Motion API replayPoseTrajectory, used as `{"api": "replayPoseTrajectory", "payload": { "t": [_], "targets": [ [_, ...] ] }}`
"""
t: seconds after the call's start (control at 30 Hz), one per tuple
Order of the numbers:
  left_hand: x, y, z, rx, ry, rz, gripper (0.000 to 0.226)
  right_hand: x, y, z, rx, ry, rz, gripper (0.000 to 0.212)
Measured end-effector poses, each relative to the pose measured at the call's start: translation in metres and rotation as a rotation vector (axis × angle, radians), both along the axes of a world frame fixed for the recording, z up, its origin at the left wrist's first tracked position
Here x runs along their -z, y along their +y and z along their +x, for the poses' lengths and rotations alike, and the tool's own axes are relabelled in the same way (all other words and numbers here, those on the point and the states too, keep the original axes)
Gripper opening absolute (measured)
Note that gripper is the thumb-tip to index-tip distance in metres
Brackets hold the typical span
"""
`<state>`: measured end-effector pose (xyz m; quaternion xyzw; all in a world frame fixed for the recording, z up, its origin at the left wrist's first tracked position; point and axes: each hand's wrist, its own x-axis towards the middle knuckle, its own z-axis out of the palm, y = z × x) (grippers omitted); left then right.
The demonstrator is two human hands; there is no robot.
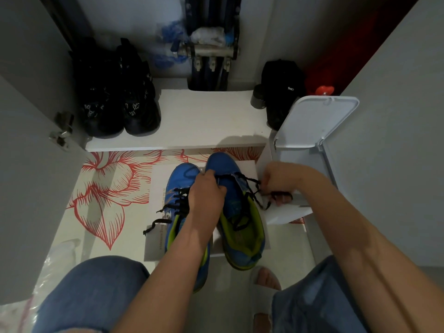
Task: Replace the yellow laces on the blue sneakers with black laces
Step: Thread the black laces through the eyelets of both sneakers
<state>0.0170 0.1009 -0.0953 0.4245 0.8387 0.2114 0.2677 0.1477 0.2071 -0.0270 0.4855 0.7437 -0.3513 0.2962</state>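
From the head camera, looking down, your left hand (206, 192) reaches out over the left sneaker (183, 175). Its fingers are curled tight on the top edge of the right sneaker (222, 164), near the tongue, so it grips that shoe. Your left arm runs up from between your knees (91, 292).

Your right hand (278, 180) is out to the side of the right sneaker, just in front of the white bin (317, 121). Its fingers are bent down and pinch the black lace (251, 188). The lace is pulled in a line from the shoe's holes to your fingers. More of this lace lies loose inside the shoe.

Both blue sneakers sit side by side, toes away from you. They are on a white sheet (157, 188) that lies on the flower mat (108, 188). The left sneaker has crossed black laces (176, 200), with the ends hanging off to the left. Black shoes (115, 99) stand on the white shelf (204, 116) further back
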Motion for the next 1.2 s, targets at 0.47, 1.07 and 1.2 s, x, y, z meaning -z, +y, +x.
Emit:
{"api": "replayPoseTrajectory", "payload": {
  "t": [0.47, 1.07, 1.2],
  "targets": [
    [-0.003, 0.001, -0.003, 0.054, 0.03, -0.026, 0.03, 0.055, 0.003, -0.02, -0.059, 0.14, 0.449, 0.037],
    [-0.005, 0.003, -0.001, 0.1, 0.047, -0.011, 0.036, 0.002, 0.014, -0.029, 0.341, 0.6, 0.334, 0.014],
    [-0.005, 0.002, -0.001, 0.103, 0.066, -0.027, 0.04, -0.015, 0.013, -0.027, 0.606, 0.783, 0.064, 0.033]
  ]
}}
